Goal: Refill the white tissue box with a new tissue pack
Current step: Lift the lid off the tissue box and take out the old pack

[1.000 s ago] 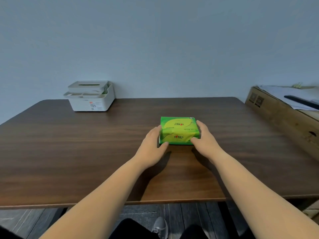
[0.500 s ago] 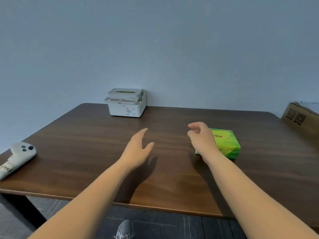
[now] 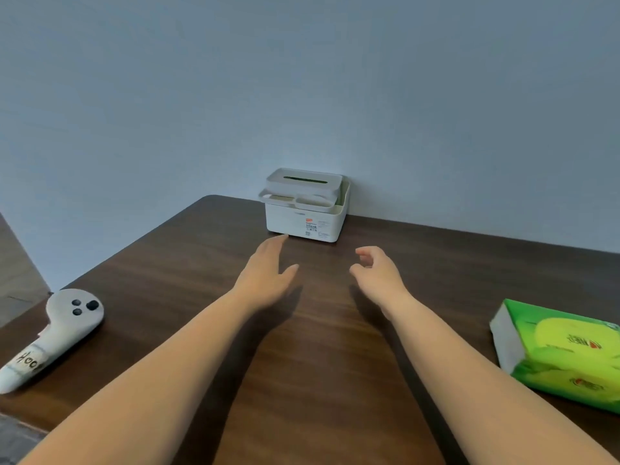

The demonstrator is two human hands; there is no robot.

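The white tissue box (image 3: 303, 220) stands at the far edge of the dark wooden table (image 3: 167, 280), against the wall, with its slotted lid on top. My left hand (image 3: 268, 273) is stretched out flat, fingertips just short of the box's lower left corner. My right hand (image 3: 379, 273) hovers to the right of it with fingers loosely curled and holds nothing. The green tissue pack (image 3: 557, 354) lies on the table at the right edge of the view, well apart from both hands.
A white handheld controller (image 3: 57, 330) with dark buttons lies near the table's left edge. A plain grey wall rises right behind the tissue box.
Both hands let go of the green pack and moved forward toward the white box. The view turned left, so the pack now sits at the far right and the controller came into sight.
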